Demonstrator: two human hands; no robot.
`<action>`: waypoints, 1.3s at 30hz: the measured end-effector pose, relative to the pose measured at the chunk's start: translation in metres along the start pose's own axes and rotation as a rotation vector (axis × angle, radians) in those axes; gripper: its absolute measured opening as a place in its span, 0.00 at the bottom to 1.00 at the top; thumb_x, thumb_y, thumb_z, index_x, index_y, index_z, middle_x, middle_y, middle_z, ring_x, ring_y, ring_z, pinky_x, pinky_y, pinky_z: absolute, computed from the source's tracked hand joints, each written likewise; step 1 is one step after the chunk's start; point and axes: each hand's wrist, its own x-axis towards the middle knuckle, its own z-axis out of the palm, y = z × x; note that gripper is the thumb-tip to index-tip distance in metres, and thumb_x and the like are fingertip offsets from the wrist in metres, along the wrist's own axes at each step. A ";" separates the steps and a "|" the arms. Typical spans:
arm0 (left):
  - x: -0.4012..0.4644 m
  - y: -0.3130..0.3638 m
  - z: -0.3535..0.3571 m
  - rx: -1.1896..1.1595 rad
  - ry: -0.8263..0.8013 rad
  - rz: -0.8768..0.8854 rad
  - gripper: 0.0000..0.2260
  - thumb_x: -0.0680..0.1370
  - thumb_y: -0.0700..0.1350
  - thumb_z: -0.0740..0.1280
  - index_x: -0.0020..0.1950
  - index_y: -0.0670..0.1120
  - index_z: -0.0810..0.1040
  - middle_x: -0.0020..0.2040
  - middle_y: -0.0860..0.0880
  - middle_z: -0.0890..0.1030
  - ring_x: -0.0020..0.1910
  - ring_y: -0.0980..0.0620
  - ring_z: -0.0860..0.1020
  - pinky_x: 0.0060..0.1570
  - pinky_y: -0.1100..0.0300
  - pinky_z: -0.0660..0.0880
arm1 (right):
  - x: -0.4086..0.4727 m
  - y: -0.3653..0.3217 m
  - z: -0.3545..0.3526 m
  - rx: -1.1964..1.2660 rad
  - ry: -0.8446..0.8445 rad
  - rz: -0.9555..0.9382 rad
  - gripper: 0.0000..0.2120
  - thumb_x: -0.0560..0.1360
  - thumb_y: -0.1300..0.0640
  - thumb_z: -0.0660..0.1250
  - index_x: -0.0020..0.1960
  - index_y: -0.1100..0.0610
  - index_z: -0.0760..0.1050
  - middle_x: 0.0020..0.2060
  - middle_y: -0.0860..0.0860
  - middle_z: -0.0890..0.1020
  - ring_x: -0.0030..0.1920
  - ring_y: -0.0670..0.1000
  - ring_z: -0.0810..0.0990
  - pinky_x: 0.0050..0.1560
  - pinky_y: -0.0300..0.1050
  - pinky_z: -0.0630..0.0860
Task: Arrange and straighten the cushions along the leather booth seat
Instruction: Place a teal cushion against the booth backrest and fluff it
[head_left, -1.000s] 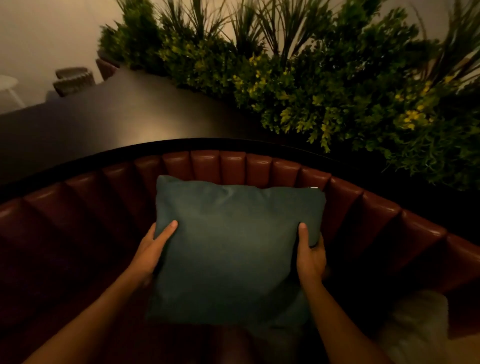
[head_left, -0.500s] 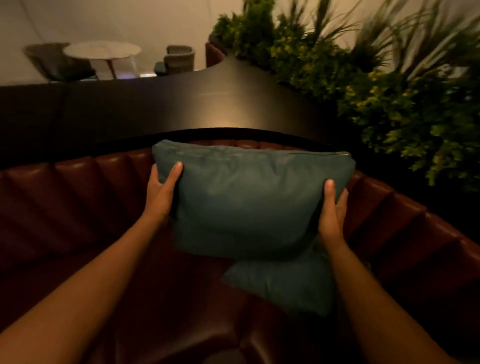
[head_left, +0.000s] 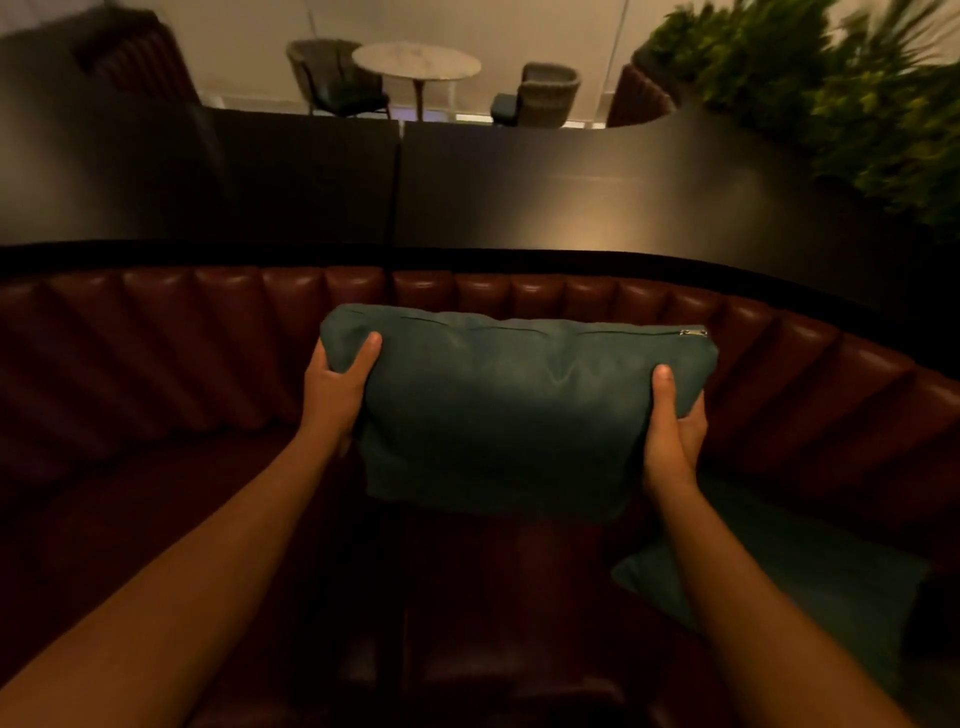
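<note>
Teal cushion (head_left: 514, 415) held off the booth seat (head_left: 234, 519), before the backrest (head_left: 156, 332): left hand (head_left: 335, 389) gripping its left end, right hand (head_left: 670, 436) its right. Second cushion (head_left: 810, 582) lying at the seat's right.

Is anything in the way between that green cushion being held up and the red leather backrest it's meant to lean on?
Nothing visible. Left hand and right hand hold the green cushion clear of the seat, just in front of the backrest, whose stretch behind it shows bare. A second cushion lies lower right, off to one side.
</note>
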 end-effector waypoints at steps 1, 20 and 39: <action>0.010 -0.003 -0.020 0.007 0.021 0.000 0.21 0.76 0.54 0.75 0.67 0.52 0.77 0.59 0.56 0.83 0.56 0.61 0.82 0.56 0.61 0.79 | -0.009 0.003 0.020 0.003 -0.012 0.004 0.19 0.80 0.44 0.68 0.70 0.43 0.72 0.56 0.37 0.80 0.52 0.29 0.78 0.51 0.25 0.74; 0.083 -0.021 -0.267 0.008 0.289 -0.054 0.18 0.78 0.50 0.74 0.66 0.53 0.77 0.57 0.56 0.83 0.54 0.61 0.82 0.50 0.64 0.80 | -0.107 0.050 0.276 -0.003 -0.310 0.114 0.27 0.77 0.38 0.69 0.73 0.44 0.72 0.63 0.42 0.81 0.62 0.42 0.79 0.64 0.45 0.76; 0.135 -0.077 -0.336 0.027 0.343 -0.085 0.15 0.78 0.52 0.73 0.64 0.58 0.76 0.57 0.59 0.80 0.55 0.61 0.79 0.50 0.64 0.76 | -0.134 0.102 0.363 -0.035 -0.361 0.142 0.24 0.79 0.41 0.69 0.73 0.46 0.73 0.62 0.42 0.81 0.61 0.40 0.79 0.62 0.41 0.76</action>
